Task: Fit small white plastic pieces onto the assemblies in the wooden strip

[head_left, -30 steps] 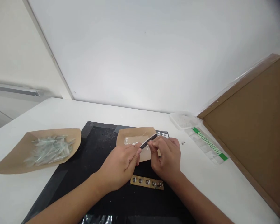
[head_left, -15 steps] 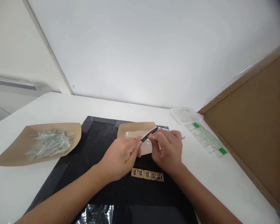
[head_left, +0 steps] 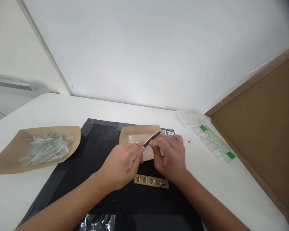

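Observation:
My left hand [head_left: 125, 162] is closed on a thin dark strip with a pale edge [head_left: 152, 138], which looks like a nail file. The strip slants up and to the right out of my fingers. Close against its lower side, the fingertips of my right hand [head_left: 170, 154] are pinched together; whatever they hold is too small or hidden to make out. Behind both hands lies a brown paper sheet [head_left: 135, 130] with small whitish pieces on it. Nearer to me, a tan strip [head_left: 148, 181] bears several small shiny metal pieces.
A brown paper tray [head_left: 11, 154] at the left holds a heap of clear packets [head_left: 48, 149]. At the right are a translucent plastic tray [head_left: 191, 118], a clear green-labelled pack [head_left: 216, 142] and a tall cardboard panel [head_left: 257, 128]. A black mat [head_left: 98, 147] lies under my hands.
My right fingertips have slid slightly down and left, away from the strip's far end, showing more of it. My left hand keeps its hold. The whole view has shifted slightly.

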Demonstrator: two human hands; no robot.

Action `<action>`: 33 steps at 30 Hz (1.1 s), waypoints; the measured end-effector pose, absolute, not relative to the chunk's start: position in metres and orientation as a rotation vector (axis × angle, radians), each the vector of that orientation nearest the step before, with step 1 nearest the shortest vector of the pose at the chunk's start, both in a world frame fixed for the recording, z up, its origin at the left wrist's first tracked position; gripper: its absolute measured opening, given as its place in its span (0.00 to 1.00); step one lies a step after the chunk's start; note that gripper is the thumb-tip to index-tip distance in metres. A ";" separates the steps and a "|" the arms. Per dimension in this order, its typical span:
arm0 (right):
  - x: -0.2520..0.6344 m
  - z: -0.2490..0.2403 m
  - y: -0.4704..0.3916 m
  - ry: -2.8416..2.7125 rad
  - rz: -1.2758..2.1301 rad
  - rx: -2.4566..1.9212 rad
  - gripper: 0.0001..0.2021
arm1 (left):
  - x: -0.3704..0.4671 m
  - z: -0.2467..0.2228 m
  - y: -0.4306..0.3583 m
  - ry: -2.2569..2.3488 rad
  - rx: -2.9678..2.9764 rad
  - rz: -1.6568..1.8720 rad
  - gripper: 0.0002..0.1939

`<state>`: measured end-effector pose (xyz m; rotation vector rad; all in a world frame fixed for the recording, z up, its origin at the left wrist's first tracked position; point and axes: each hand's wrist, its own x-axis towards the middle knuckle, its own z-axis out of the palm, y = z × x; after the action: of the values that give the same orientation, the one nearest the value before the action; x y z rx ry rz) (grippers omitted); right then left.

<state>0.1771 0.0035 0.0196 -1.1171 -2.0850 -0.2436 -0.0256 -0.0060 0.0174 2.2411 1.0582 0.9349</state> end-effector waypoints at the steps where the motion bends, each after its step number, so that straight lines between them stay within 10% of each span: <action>1: 0.177 0.020 0.004 -2.105 -0.221 -1.105 0.15 | -0.026 0.017 -0.006 1.058 2.247 0.942 0.19; 33: 0.188 0.016 -0.010 -1.497 0.870 -0.927 0.06 | -0.027 0.011 0.000 1.130 2.296 1.059 0.21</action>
<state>0.1879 -0.0100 0.0158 -0.9267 -1.4974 0.8697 -0.0266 0.0001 0.0113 2.2961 1.1304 1.0585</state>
